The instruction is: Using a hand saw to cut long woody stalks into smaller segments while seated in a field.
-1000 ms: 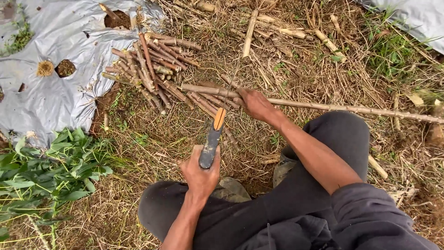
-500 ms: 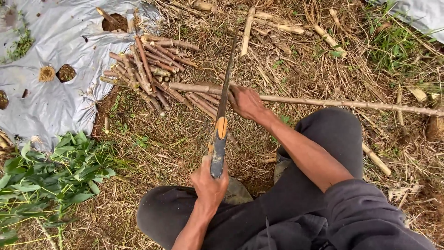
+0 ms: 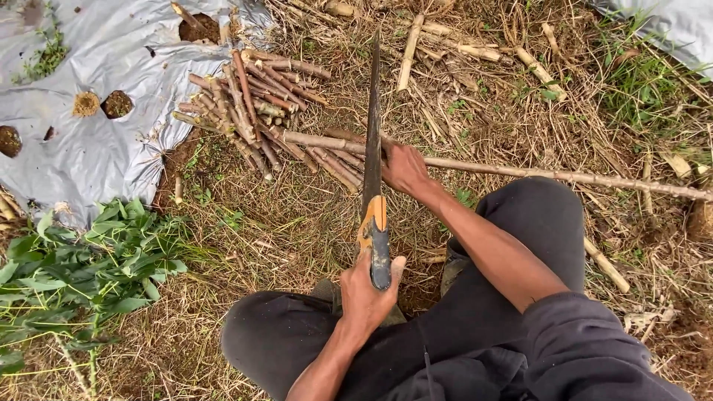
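A single head-worn camera looks steeply down from above a crouching person, close over the dark-trousered knees (image 3: 520,245) at the near edge. It faces away across straw-strewn ground (image 3: 297,223), taking in grey plastic sheeting (image 3: 96,148) far left and leafy greens (image 3: 67,275) near left.

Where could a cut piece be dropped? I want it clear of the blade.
Free: straw between the leafy greens and the saw, below the stick pile; bare grey sheet left of the pile. Crowded: around the long stem under the right hand.
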